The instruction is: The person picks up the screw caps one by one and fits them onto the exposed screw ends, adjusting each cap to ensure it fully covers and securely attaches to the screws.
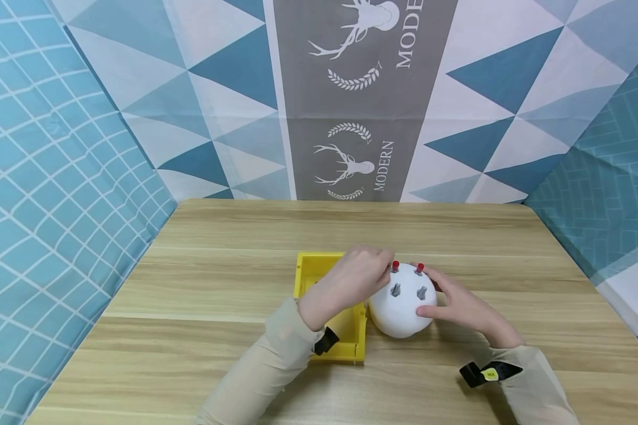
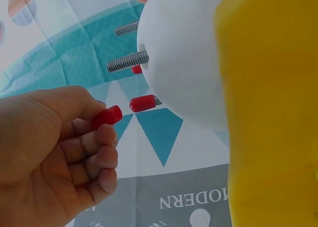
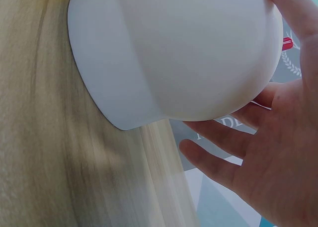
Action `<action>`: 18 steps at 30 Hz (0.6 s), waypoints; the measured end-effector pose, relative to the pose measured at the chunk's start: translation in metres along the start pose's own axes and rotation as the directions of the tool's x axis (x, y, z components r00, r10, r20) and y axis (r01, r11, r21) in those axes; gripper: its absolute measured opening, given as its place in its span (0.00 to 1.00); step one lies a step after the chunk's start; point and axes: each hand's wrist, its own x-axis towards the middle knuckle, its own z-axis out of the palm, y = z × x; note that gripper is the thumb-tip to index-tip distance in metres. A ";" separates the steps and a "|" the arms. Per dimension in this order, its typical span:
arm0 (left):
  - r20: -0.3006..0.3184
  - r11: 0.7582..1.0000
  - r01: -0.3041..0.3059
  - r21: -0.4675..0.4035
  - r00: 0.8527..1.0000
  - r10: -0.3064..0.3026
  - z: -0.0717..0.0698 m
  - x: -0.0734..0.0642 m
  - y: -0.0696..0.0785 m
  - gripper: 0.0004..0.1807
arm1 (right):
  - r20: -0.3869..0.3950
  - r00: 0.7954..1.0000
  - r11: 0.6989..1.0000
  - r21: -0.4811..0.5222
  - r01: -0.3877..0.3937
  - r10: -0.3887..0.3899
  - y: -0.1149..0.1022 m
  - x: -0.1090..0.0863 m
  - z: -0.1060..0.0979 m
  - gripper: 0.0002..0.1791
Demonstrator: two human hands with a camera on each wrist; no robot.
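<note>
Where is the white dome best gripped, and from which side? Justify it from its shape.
The dome is probably best held round its bulging side, from the person's right: that smooth curve suits a spread grip, the box stands close on its left, and bolts jut from its top.

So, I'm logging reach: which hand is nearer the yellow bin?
The left hand, partly above the yellow bin; the right hand holds the white dome on the side opposite the bin.
</note>
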 end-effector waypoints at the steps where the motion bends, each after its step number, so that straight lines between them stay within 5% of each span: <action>1: 0.000 1.000 -0.001 -0.003 1.000 0.001 0.000 0.000 0.000 0.03 | 0.000 1.000 1.000 -0.003 0.005 -0.005 0.000 0.000 0.000 0.42; 18: -0.058 0.999 -0.034 -0.022 0.998 0.033 0.003 0.006 0.007 0.05 | -0.002 1.000 1.000 -0.010 0.012 -0.012 0.000 0.000 0.000 0.42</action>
